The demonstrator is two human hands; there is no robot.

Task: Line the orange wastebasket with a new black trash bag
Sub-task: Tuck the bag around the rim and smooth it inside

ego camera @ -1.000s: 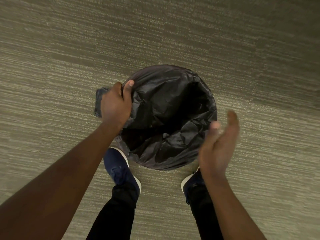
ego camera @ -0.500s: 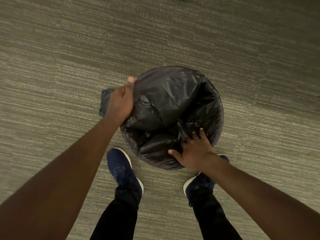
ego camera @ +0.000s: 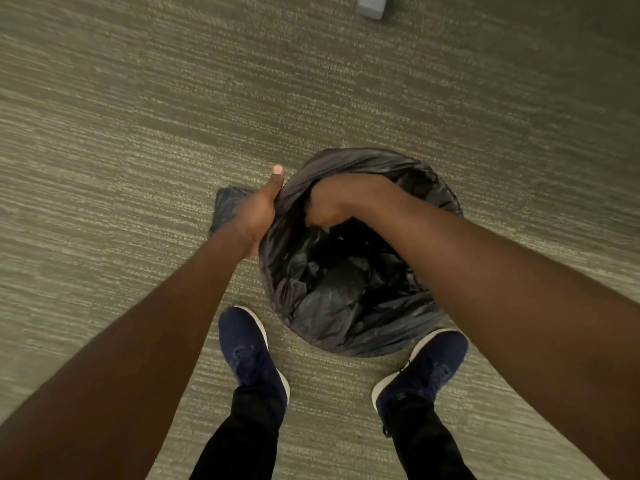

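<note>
A black trash bag (ego camera: 339, 299) covers the round wastebasket on the carpet; no orange of the basket shows. My left hand (ego camera: 258, 211) grips the bag's left edge at the rim, thumb pointing up. A flat folded flap of black plastic (ego camera: 225, 207) sticks out left of that hand. My right hand (ego camera: 329, 202) reaches across the opening to the bag's upper left edge, beside my left hand; its fingers are closed in the plastic and partly hidden by the bag.
Grey-green striped carpet (ego camera: 138, 116) lies all around. My two dark blue shoes (ego camera: 251, 355) (ego camera: 420, 368) stand just in front of the basket. A small pale grey object (ego camera: 372, 5) sits at the top edge of the view.
My right hand moved from the bag's near right edge across the opening to the far left edge beside my left hand. The left hand kept its grip. The view shifted, so the basket sits further right.
</note>
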